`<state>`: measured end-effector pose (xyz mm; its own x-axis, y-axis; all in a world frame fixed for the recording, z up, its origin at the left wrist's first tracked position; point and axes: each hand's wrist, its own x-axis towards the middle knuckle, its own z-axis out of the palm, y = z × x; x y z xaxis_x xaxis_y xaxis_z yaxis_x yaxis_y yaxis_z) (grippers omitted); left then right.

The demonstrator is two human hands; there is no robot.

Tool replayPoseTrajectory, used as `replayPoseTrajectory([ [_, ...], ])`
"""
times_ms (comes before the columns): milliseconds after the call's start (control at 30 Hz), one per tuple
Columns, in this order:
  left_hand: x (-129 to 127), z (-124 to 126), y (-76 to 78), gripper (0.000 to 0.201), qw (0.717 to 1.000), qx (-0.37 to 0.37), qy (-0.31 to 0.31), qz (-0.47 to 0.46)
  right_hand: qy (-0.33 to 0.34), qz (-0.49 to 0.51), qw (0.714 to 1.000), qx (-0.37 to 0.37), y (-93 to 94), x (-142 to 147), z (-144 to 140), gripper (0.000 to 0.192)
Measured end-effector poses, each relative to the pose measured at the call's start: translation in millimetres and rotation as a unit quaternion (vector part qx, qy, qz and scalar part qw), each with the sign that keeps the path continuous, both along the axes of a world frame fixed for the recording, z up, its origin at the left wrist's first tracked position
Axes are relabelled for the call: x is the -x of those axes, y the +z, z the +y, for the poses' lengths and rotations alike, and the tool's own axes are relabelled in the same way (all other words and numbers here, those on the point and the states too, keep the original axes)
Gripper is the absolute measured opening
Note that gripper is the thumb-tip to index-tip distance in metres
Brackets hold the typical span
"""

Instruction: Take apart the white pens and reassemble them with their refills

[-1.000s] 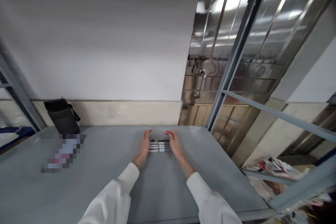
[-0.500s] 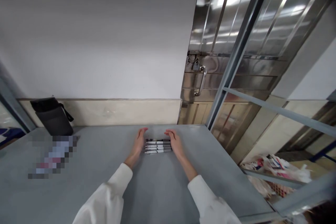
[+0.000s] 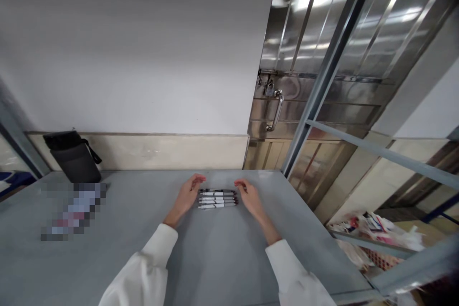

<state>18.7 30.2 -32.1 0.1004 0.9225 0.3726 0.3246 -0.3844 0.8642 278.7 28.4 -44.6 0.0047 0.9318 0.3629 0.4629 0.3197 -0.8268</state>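
Observation:
Several pens (image 3: 217,200) with white and grey barrels and dark ends lie side by side on the grey tabletop (image 3: 218,258). They run left to right, one close behind another. My left hand (image 3: 187,194) is open at their left ends, fingers curving inward; I cannot tell whether it touches them. To the right, my right hand (image 3: 248,194) is also open, with a small gap between it and the dark ends. Neither hand holds anything.
A dark bottle (image 3: 74,158) with a strap stands at the back left. In front of it lies a pixelated item (image 3: 77,210). A metal post (image 3: 315,76) rises at the table's back right corner. Plastic bags (image 3: 387,232) fill a shelf at the lower right.
My right hand has moved right, away from the pens, uncovering their dark ends. The left hand has shifted slightly and the pens lie in about the same place.

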Motion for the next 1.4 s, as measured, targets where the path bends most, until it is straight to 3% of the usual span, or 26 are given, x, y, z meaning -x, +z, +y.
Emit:
replayPoseTrajectory([
  [233, 6.7, -8.9, 6.4, 0.023, 0.98, -0.029, 0.066, 0.185, -0.026, -0.044, 0.999, 0.014, 2.8, -13.1, -3.0, 0.029],
  [500, -0.6, -15.8, 11.6, 0.025, 0.978, -0.039, 0.02, 0.203, -0.023, -0.033, 0.999, 0.031, 1.1, -15.7, -1.3, 0.03],
  [800, -2.3, -22.2, 20.4, 0.023, 0.972, -0.063, 0.018, 0.225, -0.021, -0.042, 0.999, 0.024, 7.5, -13.9, -4.1, 0.027],
  [933, -11.6, -32.7, 31.7, 0.018, 0.961, -0.125, -0.019, 0.247, -0.008, -0.076, 0.997, -0.021, 20.7, -9.2, -20.1, 0.022],
  [1100, -28.0, -47.7, 37.6, 0.013, 0.932, -0.193, -0.076, 0.297, 0.076, -0.141, 0.981, -0.112, 37.6, 0.7, -46.2, 0.014],
  [1233, -32.5, -52.3, 35.6, 0.013, 0.918, -0.197, -0.124, 0.321, 0.129, -0.185, 0.968, -0.114, 41.1, 2.1, -52.6, 0.011],
  [1400, -29.0, -50.6, 34.4, 0.016, 0.904, -0.187, -0.154, 0.352, 0.146, -0.212, 0.961, -0.102, 38.7, -0.9, -50.1, 0.012],
])
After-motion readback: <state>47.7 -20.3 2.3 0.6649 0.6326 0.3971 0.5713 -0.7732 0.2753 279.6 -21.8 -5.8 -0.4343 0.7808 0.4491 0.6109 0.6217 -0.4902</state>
